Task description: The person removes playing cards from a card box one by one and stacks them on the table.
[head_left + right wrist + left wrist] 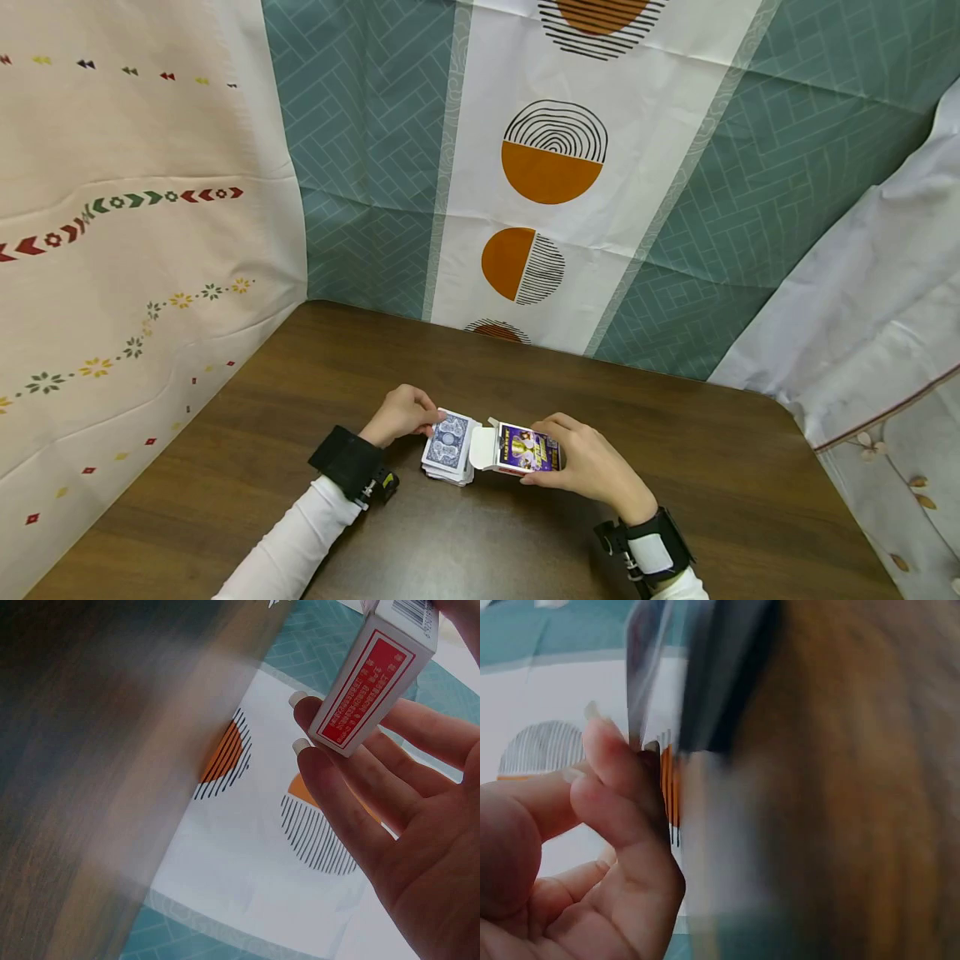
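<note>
My left hand [405, 414] is at the far left corner of a deck of playing cards [448, 442], which lies face down with blue patterned backs showing and slightly uneven edges. In the left wrist view, the fingertips [619, 761] pinch the edge of thin cards [646, 664]. My right hand [588, 458] grips a purple card box [528, 450] by its closed end, thumb on the near side and fingers on the far side. The box's white flap [483, 448] stands open toward the deck. A red label [365, 688] shows on the box's side in the right wrist view.
The brown wooden table [465, 550] reaches back to a hanging teal and white cloth [555, 275]. A cream cloth [150, 275] hangs along the left edge, and a white cloth [847, 317] at the right. Both wrists wear black straps with cameras.
</note>
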{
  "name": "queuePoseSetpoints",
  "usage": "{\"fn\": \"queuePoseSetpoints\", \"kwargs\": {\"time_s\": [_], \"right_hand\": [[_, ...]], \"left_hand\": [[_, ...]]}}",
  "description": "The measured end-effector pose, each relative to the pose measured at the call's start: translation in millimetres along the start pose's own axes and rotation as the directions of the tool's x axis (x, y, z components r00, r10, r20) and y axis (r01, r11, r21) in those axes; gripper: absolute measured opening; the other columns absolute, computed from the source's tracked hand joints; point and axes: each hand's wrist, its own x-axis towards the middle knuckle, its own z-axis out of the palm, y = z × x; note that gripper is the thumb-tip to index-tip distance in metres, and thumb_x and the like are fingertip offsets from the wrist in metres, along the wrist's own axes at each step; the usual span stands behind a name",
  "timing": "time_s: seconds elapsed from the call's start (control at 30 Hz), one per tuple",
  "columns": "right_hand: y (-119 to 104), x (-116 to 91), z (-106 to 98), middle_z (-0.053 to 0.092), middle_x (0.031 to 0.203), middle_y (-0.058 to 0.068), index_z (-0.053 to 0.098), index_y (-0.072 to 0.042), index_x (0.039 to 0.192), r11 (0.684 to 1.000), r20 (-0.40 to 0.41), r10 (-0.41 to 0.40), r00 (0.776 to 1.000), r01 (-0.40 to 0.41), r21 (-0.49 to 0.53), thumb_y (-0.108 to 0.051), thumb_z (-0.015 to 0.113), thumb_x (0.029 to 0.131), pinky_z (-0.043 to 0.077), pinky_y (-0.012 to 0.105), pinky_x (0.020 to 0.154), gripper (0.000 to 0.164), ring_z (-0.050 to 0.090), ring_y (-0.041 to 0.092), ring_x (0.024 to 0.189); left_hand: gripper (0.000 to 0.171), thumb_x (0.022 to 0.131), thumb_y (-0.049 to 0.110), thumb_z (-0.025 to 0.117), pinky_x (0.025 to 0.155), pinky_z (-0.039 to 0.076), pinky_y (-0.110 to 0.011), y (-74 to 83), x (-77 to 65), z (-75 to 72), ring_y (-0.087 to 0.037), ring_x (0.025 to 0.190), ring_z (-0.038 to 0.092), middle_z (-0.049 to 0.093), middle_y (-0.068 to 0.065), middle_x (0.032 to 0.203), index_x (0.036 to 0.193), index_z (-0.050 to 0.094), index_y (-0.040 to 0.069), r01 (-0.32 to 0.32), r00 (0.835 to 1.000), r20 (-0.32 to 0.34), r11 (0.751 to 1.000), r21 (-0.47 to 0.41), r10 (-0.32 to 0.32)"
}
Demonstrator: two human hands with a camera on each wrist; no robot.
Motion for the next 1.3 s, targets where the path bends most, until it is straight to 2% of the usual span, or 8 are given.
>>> {"fn": "queuePoseSetpoints", "kwargs": {"time_s": [0.23, 0.5, 0.63, 0.77, 0.83, 0.97, 1.07, 1.3], "right_hand": [[-0.3, 0.3, 1.5, 0.064, 0.108, -0.002, 0.066, -0.010, 0.113, 1.000, 0.008, 0.008, 1.000, -0.008, 0.009, -0.057, 0.079, 0.070, 0.049, 0.023, 0.071, 0.064, 0.057, 0.006, 0.083], [-0.5, -1.2, 4.3, 0.063, 0.109, -0.001, 0.065, -0.010, 0.115, 0.999, 0.043, 0.040, 0.998, -0.040, 0.014, -0.062, 0.075, 0.071, 0.048, 0.021, 0.070, 0.069, 0.055, 0.005, 0.082], [-0.4, -1.1, 4.4, 0.063, 0.109, -0.001, 0.065, -0.010, 0.115, 0.999, 0.043, 0.041, 0.998, -0.042, 0.016, -0.063, 0.074, 0.071, 0.048, 0.021, 0.070, 0.069, 0.055, 0.005, 0.082], [0.2, -0.4, 3.8, 0.064, 0.109, -0.001, 0.065, -0.010, 0.115, 1.000, 0.036, 0.028, 0.999, -0.029, 0.006, -0.063, 0.074, 0.072, 0.048, 0.021, 0.069, 0.069, 0.056, 0.005, 0.082], [0.5, 0.2, 3.1, 0.064, 0.109, -0.001, 0.066, -0.010, 0.115, 1.000, 0.029, 0.021, 0.999, -0.021, 0.002, -0.063, 0.074, 0.071, 0.049, 0.022, 0.070, 0.069, 0.056, 0.006, 0.083], [0.8, 1.1, 1.9, 0.064, 0.108, -0.001, 0.066, -0.010, 0.114, 1.000, 0.021, 0.014, 1.000, -0.014, 0.010, -0.061, 0.076, 0.071, 0.049, 0.021, 0.070, 0.068, 0.056, 0.006, 0.083], [-0.1, 1.4, 1.2, 0.064, 0.109, -0.001, 0.065, -0.010, 0.115, 1.000, 0.022, 0.010, 1.000, -0.011, 0.022, -0.061, 0.075, 0.072, 0.048, 0.020, 0.068, 0.068, 0.056, 0.005, 0.082], [-3.4, 0.4, -0.9, 0.063, 0.109, -0.001, 0.065, -0.010, 0.115, 1.000, 0.017, -0.001, 1.000, 0.001, 0.025, -0.062, 0.073, 0.073, 0.047, 0.018, 0.067, 0.067, 0.055, 0.004, 0.080]], "left_hand": [[0.015, 0.082, 0.008, 0.076, 0.048, 0.040, -0.019, 1.2, -3.0, 6.3, -0.009, 0.048, 0.056, 0.059, -0.002, 0.056, 0.073, 0.066, 0.001, -0.029, 0.997, -0.072, 0.995, 0.100, 0.036], [0.017, 0.082, 0.012, 0.075, 0.046, 0.034, -0.019, -1.7, -5.0, 9.4, -0.010, 0.046, 0.055, 0.060, -0.003, 0.054, 0.071, 0.066, 0.002, -0.060, 0.997, -0.035, 0.981, 0.185, 0.067], [0.023, 0.086, 0.020, 0.072, 0.047, 0.033, -0.021, 1.2, -6.6, 9.0, -0.013, 0.048, 0.056, 0.061, -0.005, 0.060, 0.072, 0.065, 0.003, -0.083, 0.994, -0.047, 0.950, 0.300, 0.102], [0.024, 0.088, 0.024, 0.069, 0.051, 0.036, -0.024, 15.0, -14.1, 7.6, -0.015, 0.057, 0.051, 0.059, -0.004, 0.068, 0.077, 0.064, 0.004, -0.151, 0.977, -0.081, 0.912, 0.382, 0.196], [0.022, 0.088, 0.023, 0.069, 0.052, 0.035, -0.024, 24.2, -19.7, 8.3, -0.014, 0.060, 0.047, 0.055, -0.002, 0.069, 0.078, 0.065, 0.004, -0.225, 0.966, -0.040, 0.908, 0.354, 0.255], [0.018, 0.089, 0.020, 0.069, 0.053, 0.032, -0.022, 40.6, -32.1, 14.6, -0.010, 0.059, 0.043, 0.049, 0.002, 0.065, 0.079, 0.068, 0.005, -0.367, 0.929, 0.141, 0.905, 0.216, 0.343], [0.016, 0.088, 0.019, 0.070, 0.051, 0.030, -0.021, 46.7, -39.1, 22.6, -0.009, 0.056, 0.041, 0.048, 0.005, 0.063, 0.079, 0.070, 0.005, -0.382, 0.910, 0.236, 0.912, 0.152, 0.342], [0.024, 0.085, 0.021, 0.072, 0.047, 0.026, -0.021, 46.6, -47.0, 38.5, -0.007, 0.050, 0.037, 0.044, 0.007, 0.058, 0.068, 0.066, 0.005, -0.340, 0.926, 0.212, 0.934, 0.113, 0.311]]}}
